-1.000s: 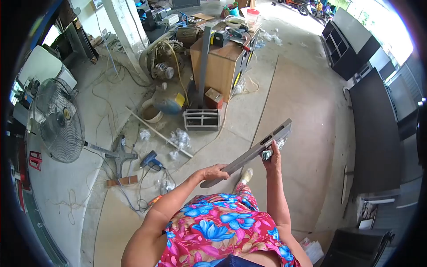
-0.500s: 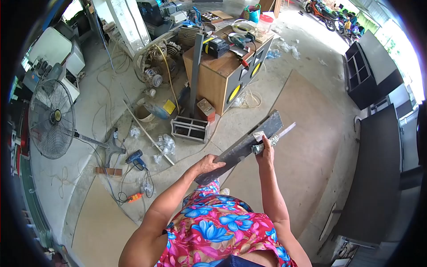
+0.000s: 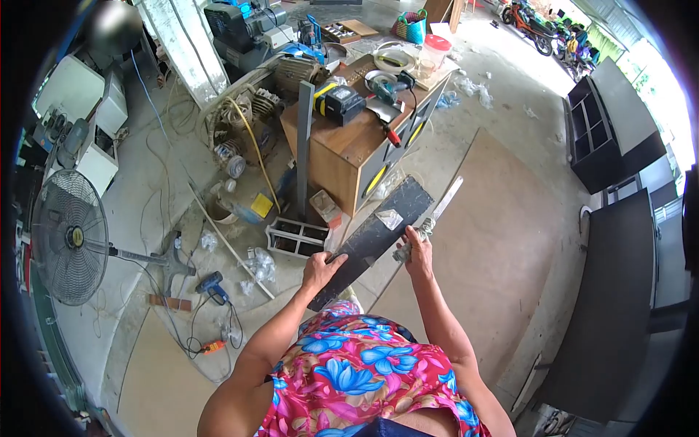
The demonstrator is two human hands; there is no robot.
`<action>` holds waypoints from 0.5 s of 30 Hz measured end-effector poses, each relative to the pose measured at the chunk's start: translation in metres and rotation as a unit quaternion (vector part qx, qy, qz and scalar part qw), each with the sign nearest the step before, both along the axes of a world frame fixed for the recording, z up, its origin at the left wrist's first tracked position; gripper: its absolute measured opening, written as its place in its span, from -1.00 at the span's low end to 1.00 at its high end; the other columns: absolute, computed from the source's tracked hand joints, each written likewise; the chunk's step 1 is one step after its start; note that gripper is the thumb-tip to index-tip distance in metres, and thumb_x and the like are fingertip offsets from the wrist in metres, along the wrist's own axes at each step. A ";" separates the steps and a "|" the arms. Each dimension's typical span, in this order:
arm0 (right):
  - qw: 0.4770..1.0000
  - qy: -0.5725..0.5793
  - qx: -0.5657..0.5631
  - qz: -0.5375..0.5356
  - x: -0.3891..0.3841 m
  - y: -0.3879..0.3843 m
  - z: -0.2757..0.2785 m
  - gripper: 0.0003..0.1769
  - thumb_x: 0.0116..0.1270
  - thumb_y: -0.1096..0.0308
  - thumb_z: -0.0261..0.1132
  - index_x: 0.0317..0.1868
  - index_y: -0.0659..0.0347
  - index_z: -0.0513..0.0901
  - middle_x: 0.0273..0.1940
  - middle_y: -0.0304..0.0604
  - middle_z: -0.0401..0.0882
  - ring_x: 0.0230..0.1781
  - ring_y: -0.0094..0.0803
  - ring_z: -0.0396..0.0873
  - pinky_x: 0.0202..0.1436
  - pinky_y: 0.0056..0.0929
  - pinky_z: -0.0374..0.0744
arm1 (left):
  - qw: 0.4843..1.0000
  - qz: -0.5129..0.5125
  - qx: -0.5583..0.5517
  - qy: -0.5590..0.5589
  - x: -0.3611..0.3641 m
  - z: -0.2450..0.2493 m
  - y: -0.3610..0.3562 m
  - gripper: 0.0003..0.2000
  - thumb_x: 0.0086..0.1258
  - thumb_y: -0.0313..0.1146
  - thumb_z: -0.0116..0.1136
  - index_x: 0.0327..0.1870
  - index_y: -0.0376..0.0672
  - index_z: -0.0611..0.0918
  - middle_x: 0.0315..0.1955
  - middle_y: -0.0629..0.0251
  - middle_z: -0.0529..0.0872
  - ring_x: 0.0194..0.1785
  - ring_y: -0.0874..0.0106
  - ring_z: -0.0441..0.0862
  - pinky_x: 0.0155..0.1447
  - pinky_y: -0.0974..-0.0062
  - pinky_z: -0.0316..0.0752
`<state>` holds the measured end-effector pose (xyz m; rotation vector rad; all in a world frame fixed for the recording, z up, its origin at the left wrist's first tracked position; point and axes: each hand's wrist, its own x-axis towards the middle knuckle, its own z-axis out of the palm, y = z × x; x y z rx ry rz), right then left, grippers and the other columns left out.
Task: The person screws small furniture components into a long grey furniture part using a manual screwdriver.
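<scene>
A long black board [image 3: 375, 237], scuffed and dusty, slants across in front of my body. My left hand [image 3: 320, 271] grips its near left edge, thumb on top. On the face of the board, toward the far end, sits a crumpled whitish scrap [image 3: 391, 218]. My right hand [image 3: 417, 255] is closed at the board's right edge around a pale flat stick [image 3: 448, 197] with a grey-green cloth [image 3: 425, 229] bunched about it. The stick points away from me, past the board's edge.
Ahead stands a wooden cabinet [image 3: 335, 149] carrying power tools, with an upright grey bar [image 3: 303, 146] beside it. A divided grey tray [image 3: 297, 239] and a heat gun [image 3: 212, 288] lie on the floor. A fan [image 3: 73, 237] stands left; a large brown sheet [image 3: 480, 262] lies right.
The board has shifted left and tilted so its broad face shows more. Both hands moved left with it, still gripping. The view has shifted too.
</scene>
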<state>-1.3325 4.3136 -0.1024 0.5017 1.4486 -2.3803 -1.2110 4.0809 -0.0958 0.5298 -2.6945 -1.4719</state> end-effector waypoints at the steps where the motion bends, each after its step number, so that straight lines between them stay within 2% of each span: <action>1: 0.998 0.017 0.055 0.008 -0.010 0.000 -0.001 -0.74 0.22 0.26 0.43 -0.20 0.10 0.52 -0.29 -0.32 0.53 -0.27 -0.52 0.52 -0.32 -0.41 0.56 | 1.000 0.006 0.010 0.008 -0.008 -0.004 -0.006 -0.39 0.21 0.19 0.22 -0.61 -0.33 0.53 -0.69 0.02 0.50 -0.55 0.27 0.41 -0.39 0.24 0.35; 2: 0.993 0.033 0.110 0.017 -0.017 -0.001 -0.002 -0.74 0.22 0.26 0.42 -0.20 0.11 0.52 -0.28 -0.32 0.54 -0.25 -0.53 0.53 -0.31 -0.41 0.56 | 1.000 0.012 0.020 0.015 -0.014 -0.010 -0.013 -0.40 0.21 0.17 0.24 -0.64 -0.32 0.49 -0.73 0.08 0.44 -0.60 0.40 0.30 -0.41 0.25 0.31; 3: 0.986 0.078 0.146 -0.018 -0.023 -0.009 -0.005 -0.80 0.23 0.28 0.37 -0.26 0.16 0.55 -0.43 -0.29 0.52 -0.54 -0.60 0.46 -0.49 -0.56 0.47 | 1.000 0.021 0.017 0.015 -0.019 -0.013 -0.018 -0.39 0.23 0.16 0.23 -0.67 -0.30 0.47 -0.76 0.11 0.41 -0.61 0.42 0.28 -0.43 0.26 0.29; 6: 0.980 0.082 0.173 0.052 -0.042 -0.009 -0.013 -0.84 0.26 0.31 0.36 -0.25 0.15 0.56 -0.45 -0.33 0.52 -0.53 -0.59 0.50 -0.51 -0.55 0.47 | 0.998 0.066 0.022 0.007 -0.023 -0.012 -0.029 -0.39 0.24 0.17 0.21 -0.66 -0.33 0.51 -0.75 0.04 0.47 -0.64 0.24 0.41 -0.43 0.24 0.31; 7: 0.973 0.118 0.191 0.054 -0.048 -0.015 -0.015 -0.85 0.27 0.32 0.35 -0.27 0.18 0.57 -0.54 -0.35 0.48 -0.67 -0.61 0.41 -0.60 -0.58 0.40 | 0.995 0.092 0.035 0.028 -0.023 -0.009 -0.030 -0.40 0.25 0.14 0.22 -0.67 -0.33 0.49 -0.77 0.08 0.44 -0.65 0.29 0.38 -0.45 0.25 0.28; 10: 0.922 0.119 0.345 0.129 -0.067 -0.029 -0.009 -0.86 0.27 0.33 0.34 -0.27 0.18 0.57 -0.56 -0.36 0.47 -0.67 -0.63 0.39 -0.61 -0.58 0.40 | 0.990 0.140 0.022 0.003 -0.020 -0.021 -0.042 -0.41 0.26 0.11 0.22 -0.66 -0.34 0.50 -0.76 0.07 0.45 -0.65 0.29 0.38 -0.45 0.25 0.28; 11: 0.907 0.132 0.376 0.138 -0.077 -0.033 -0.027 -0.79 0.26 0.26 0.36 -0.26 0.22 0.58 -0.57 -0.29 0.48 -0.63 -0.55 0.44 -0.55 -0.46 0.44 | 0.987 0.154 0.039 0.011 -0.019 -0.031 -0.045 -0.42 0.27 0.08 0.23 -0.65 -0.35 0.50 -0.76 0.08 0.46 -0.63 0.30 0.41 -0.44 0.25 0.29; 14: 0.840 0.168 0.490 0.160 -0.103 -0.051 -0.046 -0.67 0.24 0.14 0.36 -0.24 0.26 0.58 -0.54 -0.16 0.53 -0.52 -0.39 0.51 -0.41 -0.29 0.49 | 0.981 0.190 0.025 0.012 -0.018 -0.025 -0.047 -0.42 0.28 0.08 0.22 -0.65 -0.36 0.50 -0.75 0.08 0.46 -0.62 0.31 0.42 -0.43 0.27 0.30; 15: 0.845 0.126 0.479 0.201 -0.108 -0.059 -0.026 -0.48 0.22 -0.01 0.25 -0.11 0.35 0.59 -0.23 0.24 0.63 -0.13 0.15 0.59 -0.02 -0.06 0.50 | 0.979 0.204 0.021 0.019 -0.019 -0.019 -0.046 -0.43 0.28 0.07 0.23 -0.63 -0.36 0.51 -0.75 0.07 0.48 -0.63 0.27 0.42 -0.42 0.27 0.32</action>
